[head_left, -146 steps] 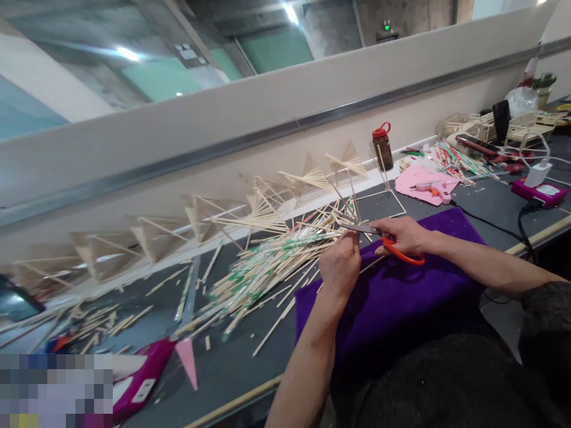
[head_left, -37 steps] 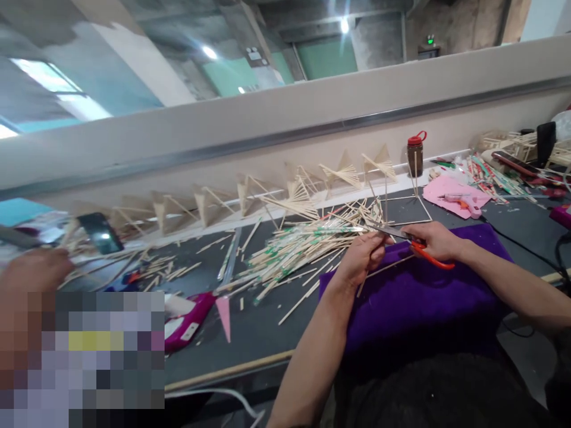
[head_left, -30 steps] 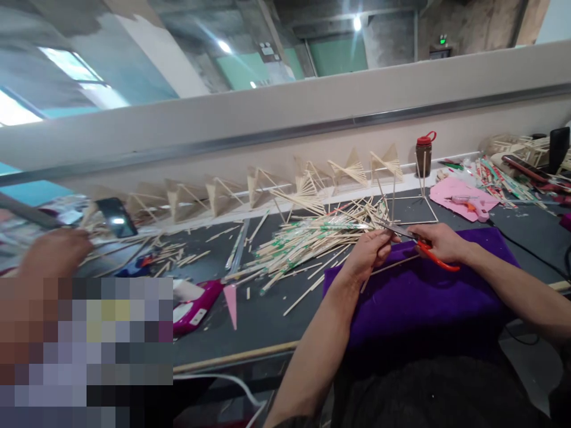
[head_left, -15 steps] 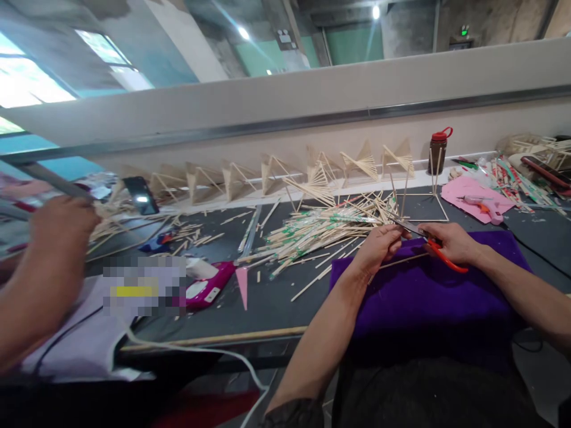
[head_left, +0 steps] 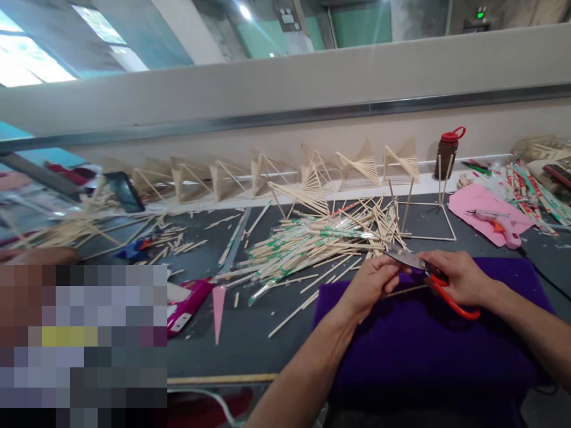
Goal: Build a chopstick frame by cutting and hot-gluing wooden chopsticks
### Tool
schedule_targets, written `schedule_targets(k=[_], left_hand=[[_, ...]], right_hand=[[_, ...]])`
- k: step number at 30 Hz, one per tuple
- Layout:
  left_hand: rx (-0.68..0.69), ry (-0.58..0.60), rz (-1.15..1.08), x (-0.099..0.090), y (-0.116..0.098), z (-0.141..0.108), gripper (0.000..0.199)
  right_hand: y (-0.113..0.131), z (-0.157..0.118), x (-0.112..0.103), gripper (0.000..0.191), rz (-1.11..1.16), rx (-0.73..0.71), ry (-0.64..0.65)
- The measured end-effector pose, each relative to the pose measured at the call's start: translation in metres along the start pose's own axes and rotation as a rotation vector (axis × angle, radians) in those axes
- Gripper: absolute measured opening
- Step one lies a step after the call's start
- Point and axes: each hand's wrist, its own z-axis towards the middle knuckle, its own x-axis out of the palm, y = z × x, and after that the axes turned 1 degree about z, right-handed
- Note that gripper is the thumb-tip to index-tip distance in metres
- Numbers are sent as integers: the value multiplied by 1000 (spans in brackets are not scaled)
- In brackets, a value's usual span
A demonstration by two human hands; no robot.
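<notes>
My right hand point(head_left: 459, 276) is wrapped round a pair of scissors point(head_left: 452, 301) with orange-red handles. Their grey blades point left, toward the fingertips of my left hand point(head_left: 372, 279). That hand is closed in a pinch on a thin wooden stick point(head_left: 405, 290), which runs out to the right below the blades. Both hands are above a purple cloth point(head_left: 428, 345) at the table's front. Just beyond them lies a heap of pale wooden sticks point(head_left: 312, 235), some in clear and green wrappers. Whether the blades touch the stick cannot be made out.
Twisted stick models point(head_left: 359, 166) line the wall. An open stick frame point(head_left: 449, 223) stands behind my right hand, near a brown bottle point(head_left: 447, 154) with a red lid. A pink glue gun point(head_left: 502, 226) rests on pink paper. Another person's arm point(head_left: 40, 255) is at the left.
The view has shifted, so the hands and cloth appear slightly lower. Both hands keep their hold on the stick and the scissors. The other person's arm at the left has lowered.
</notes>
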Motion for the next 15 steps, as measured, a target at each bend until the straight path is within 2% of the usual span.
schedule_targets(k=[6,11,15], left_hand=[[28,-14,70,2,3,-7,49],[-7,37,101,-1,4,-16,52],[-22,27,81,-4,8,-18,53]], right_hand=[[6,-4,3,38,-22,-40,-50],[10,-11,6,45,-5,-35,-36],[9,-13,8,51,-1,-17,-16]])
